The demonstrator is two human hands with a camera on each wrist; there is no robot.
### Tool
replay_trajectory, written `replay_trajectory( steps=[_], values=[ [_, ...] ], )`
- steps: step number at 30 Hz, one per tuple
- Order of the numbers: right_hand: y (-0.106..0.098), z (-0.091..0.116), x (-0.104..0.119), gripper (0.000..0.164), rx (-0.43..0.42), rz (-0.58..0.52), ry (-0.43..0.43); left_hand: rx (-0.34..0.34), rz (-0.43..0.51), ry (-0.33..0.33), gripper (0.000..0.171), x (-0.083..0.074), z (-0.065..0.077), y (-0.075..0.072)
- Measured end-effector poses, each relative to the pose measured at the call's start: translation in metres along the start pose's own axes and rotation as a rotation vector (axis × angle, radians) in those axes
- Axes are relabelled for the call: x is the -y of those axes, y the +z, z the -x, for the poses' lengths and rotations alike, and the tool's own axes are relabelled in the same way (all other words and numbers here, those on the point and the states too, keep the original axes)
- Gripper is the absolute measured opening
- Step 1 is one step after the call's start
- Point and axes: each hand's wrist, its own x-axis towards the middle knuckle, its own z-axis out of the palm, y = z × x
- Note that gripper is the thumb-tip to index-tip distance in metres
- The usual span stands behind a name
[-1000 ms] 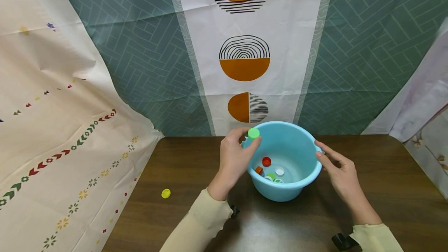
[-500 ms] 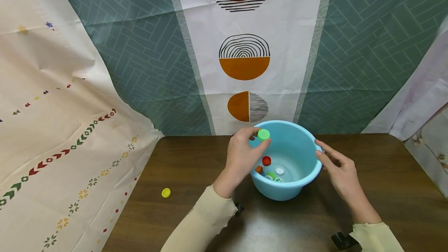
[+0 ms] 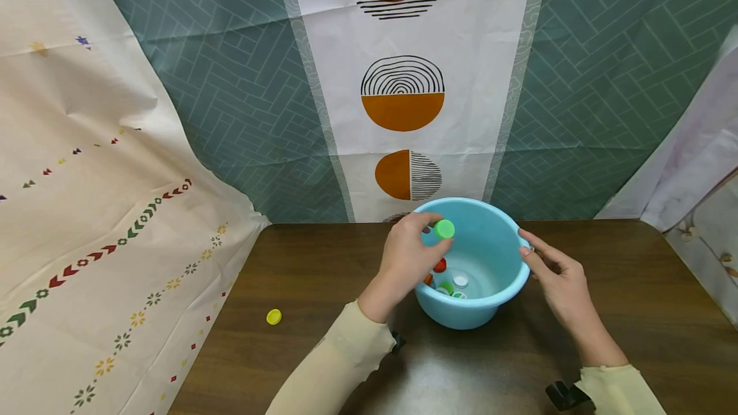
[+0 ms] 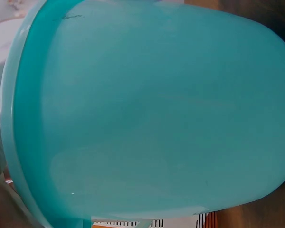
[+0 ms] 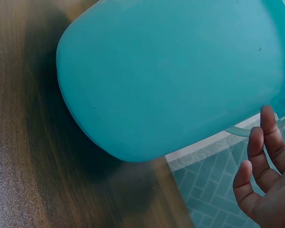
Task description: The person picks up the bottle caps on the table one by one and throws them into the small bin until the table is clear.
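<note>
Between thumb and fingers, my left hand (image 3: pixel 405 252) pinches a green bottle cap (image 3: pixel 444 229) above the left side of a light blue plastic tub (image 3: pixel 458 317). My right hand (image 3: pixel 558 284) holds the tub's right rim with thumb and forefinger; in the right wrist view its other fingers (image 5: pixel 261 164) are bent beside the wall. Inside the tub lie a red cap (image 3: pixel 440 266), a white cap (image 3: pixel 460 280), a green cap (image 3: pixel 446 287) and an orange cap (image 3: pixel 428 280), partly hidden by the near rim and my left hand. The tub wall (image 4: pixel 166 114) fills most of the left wrist view.
A yellow cap (image 3: pixel 273 317) lies on the dark wooden table (image 3: pixel 323 274), left of the tub. Behind the table's far edge hangs a patterned cloth (image 3: pixel 248 114). A cream embroidered cloth (image 3: pixel 115 261) drapes along the left side, and a pale cloth (image 3: pixel 700 165) hangs at the right.
My left hand has moved right with the green bottle cap, from the tub's left rim to over its opening. My right hand and the tub have stayed in place.
</note>
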Motion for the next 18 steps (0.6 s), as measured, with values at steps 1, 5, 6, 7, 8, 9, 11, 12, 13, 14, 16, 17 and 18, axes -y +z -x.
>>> replay_trajectory(
  steps=[1,5,6,7,8,9,11,12,13,14,16,17,18],
  values=[
    [-0.0001,-0.0002,-0.0003,0.043,-0.001,0.001,-0.002,0.002,0.000,0.001,0.032,0.0004,0.0001,0.0006],
    [0.0000,-0.0002,-0.0008,0.043,-0.001,0.000,-0.005,0.006,-0.001,0.012,0.031,0.0011,0.0000,0.0025],
    [0.0000,-0.0002,-0.0011,0.043,0.000,0.001,-0.006,0.008,-0.002,0.014,0.030,0.0011,0.0000,0.0029],
    [0.0001,-0.0001,-0.0012,0.043,0.000,-0.001,-0.003,0.010,-0.003,0.015,0.030,0.0010,0.0001,0.0032],
    [0.0001,-0.0002,-0.0014,0.043,0.001,0.000,-0.004,0.013,-0.002,0.015,0.030,0.0007,0.0001,0.0034],
    [0.0000,-0.0003,-0.0016,0.043,0.000,0.003,-0.002,0.017,0.002,0.012,0.030,0.0003,0.0001,0.0035],
    [-0.0001,-0.0006,-0.0024,0.043,0.001,0.004,-0.007,0.026,0.020,0.003,0.030,-0.0007,0.0003,0.0037],
    [-0.0001,-0.0010,-0.0029,0.043,-0.001,0.004,-0.007,0.032,0.038,-0.002,0.030,-0.0012,0.0004,0.0040],
    [-0.0002,-0.0013,-0.0034,0.043,-0.003,0.004,-0.007,0.038,0.056,-0.009,0.031,-0.0017,0.0005,0.0042],
    [-0.0003,-0.0017,-0.0039,0.043,-0.003,0.006,-0.011,0.046,0.079,-0.017,0.031,-0.0020,0.0006,0.0045],
    [-0.0001,-0.0022,-0.0046,0.043,-0.007,0.005,-0.012,0.062,0.132,-0.031,0.031,-0.0030,0.0007,0.0048],
    [-0.0001,-0.0024,-0.0049,0.043,-0.008,0.005,-0.013,0.068,0.152,-0.036,0.031,-0.0033,0.0008,0.0049],
    [0.0000,-0.0024,-0.0048,0.043,-0.009,0.003,-0.014,0.070,0.166,-0.036,0.031,-0.0036,0.0008,0.0049]
  ],
)
